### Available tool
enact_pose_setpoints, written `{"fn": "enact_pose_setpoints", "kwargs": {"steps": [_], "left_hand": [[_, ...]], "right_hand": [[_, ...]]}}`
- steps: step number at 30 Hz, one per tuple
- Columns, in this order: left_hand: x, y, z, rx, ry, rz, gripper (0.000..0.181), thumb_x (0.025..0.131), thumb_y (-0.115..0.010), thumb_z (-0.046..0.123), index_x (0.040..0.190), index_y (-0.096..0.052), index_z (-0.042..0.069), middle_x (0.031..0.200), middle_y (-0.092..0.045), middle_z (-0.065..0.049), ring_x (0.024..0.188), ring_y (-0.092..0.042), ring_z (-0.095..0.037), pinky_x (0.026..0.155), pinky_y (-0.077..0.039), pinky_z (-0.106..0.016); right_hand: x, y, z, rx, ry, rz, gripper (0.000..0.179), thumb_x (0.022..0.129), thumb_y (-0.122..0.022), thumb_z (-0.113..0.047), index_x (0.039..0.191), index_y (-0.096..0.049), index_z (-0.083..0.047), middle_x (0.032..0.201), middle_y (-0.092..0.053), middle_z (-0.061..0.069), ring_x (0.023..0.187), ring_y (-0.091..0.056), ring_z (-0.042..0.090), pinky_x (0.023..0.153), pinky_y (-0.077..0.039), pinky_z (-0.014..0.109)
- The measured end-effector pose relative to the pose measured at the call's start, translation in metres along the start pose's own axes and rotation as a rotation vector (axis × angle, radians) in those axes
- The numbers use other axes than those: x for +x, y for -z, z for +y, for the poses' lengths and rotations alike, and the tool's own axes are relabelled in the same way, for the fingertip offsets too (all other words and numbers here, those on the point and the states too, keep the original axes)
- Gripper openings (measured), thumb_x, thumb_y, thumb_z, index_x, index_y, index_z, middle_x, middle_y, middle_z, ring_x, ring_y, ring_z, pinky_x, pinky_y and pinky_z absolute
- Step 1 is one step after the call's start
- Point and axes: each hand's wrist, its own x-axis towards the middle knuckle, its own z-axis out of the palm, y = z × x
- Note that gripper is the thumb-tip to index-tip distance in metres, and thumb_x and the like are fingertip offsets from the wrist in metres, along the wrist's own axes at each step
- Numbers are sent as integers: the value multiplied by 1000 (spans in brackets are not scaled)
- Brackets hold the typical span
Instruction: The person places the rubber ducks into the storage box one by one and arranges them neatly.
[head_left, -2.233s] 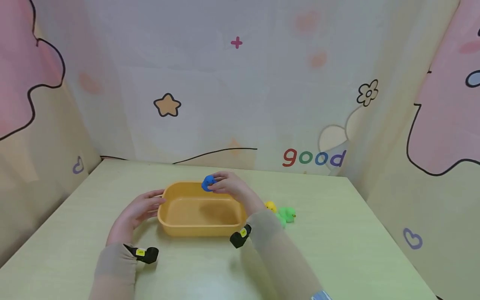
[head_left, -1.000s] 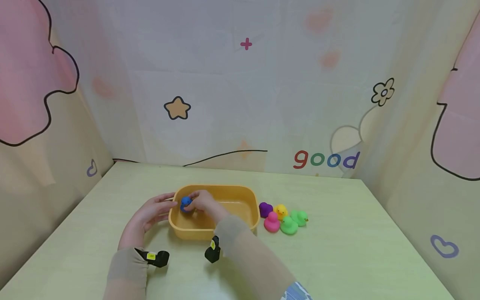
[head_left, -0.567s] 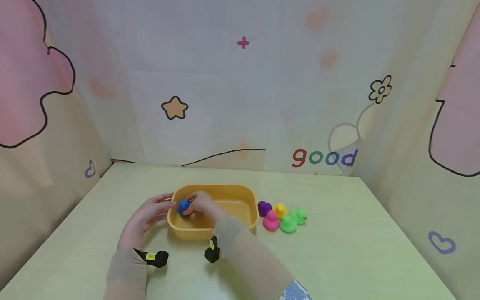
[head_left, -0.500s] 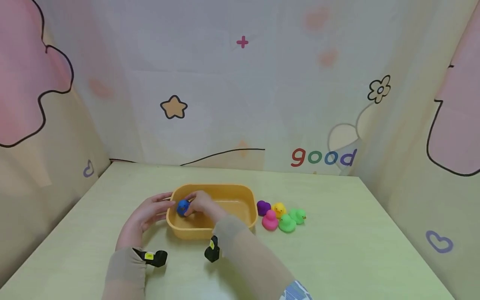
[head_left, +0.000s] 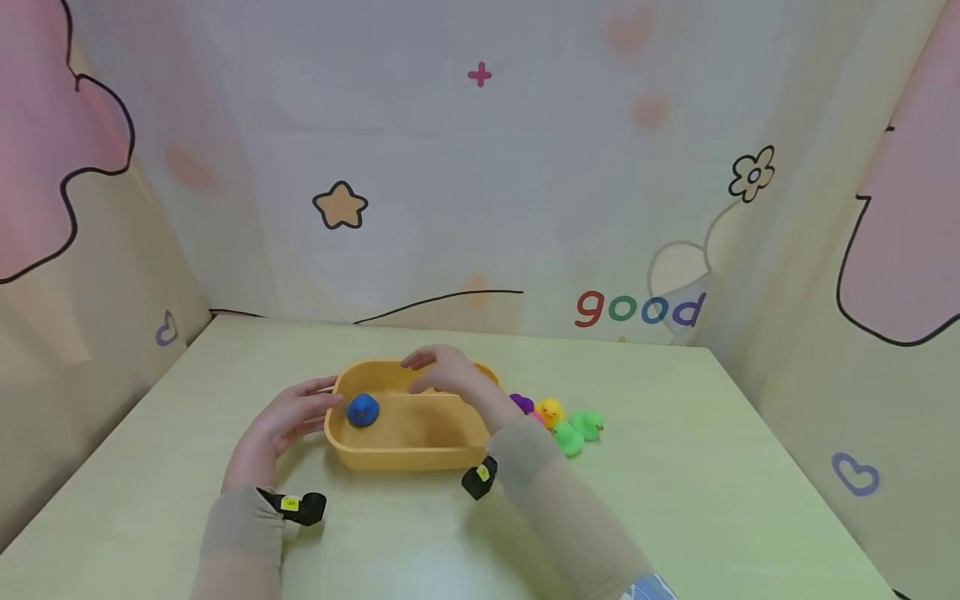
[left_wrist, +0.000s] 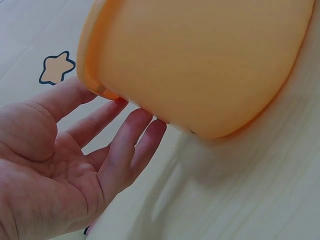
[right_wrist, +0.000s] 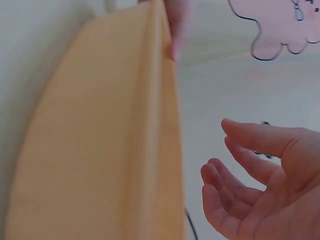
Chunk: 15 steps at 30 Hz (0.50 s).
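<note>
A blue rubber duck (head_left: 363,410) sits at the left end inside the orange-yellow plastic basin (head_left: 420,459). My left hand (head_left: 288,417) rests its fingertips against the basin's left end; in the left wrist view the fingers (left_wrist: 117,145) touch the outer wall, thumb near the rim. My right hand (head_left: 448,372) hovers above the basin's back half, holding nothing. Its fingers look relaxed and slightly bent in the right wrist view, apart from the basin wall (right_wrist: 95,130).
Right of the basin stand several rubber ducks: purple (head_left: 522,403), yellow (head_left: 551,412), two green, one at the front (head_left: 567,438) and one farther right (head_left: 587,425). A pink duck (head_left: 536,417) is mostly hidden by my right sleeve. A printed cloth (head_left: 450,183) hangs behind the table.
My right hand carried the blue duck down into the basin's left end, let go of it, and has lifted up and to the right. The left hand stays at the basin.
</note>
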Motion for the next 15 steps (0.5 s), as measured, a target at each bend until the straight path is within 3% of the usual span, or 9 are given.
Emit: {"fn": "enact_pose_setpoints", "kwargs": {"steps": [7, 15], "left_hand": [[1, 1, -2, 0, 14, -12, 68, 99, -58, 23, 153, -24, -1, 150, -39, -27, 107, -61, -10, 89, -54, -27], [0, 0, 2, 14, 12, -12, 69, 99, -57, 24, 153, -23, -1, 152, -34, -28, 106, -60, -9, 88, -54, -25]], "right_hand": [[-41, 59, 16, 16, 87, 18, 41, 87, -71, -12, 126, -63, -7, 132, -61, 11, 116, -61, 30, 100, -50, 40], [-89, 120, 54, 32, 79, 115, 41, 91, -67, -16, 130, -58, -7, 132, -59, 14, 117, -59, 31, 103, -46, 50]]}}
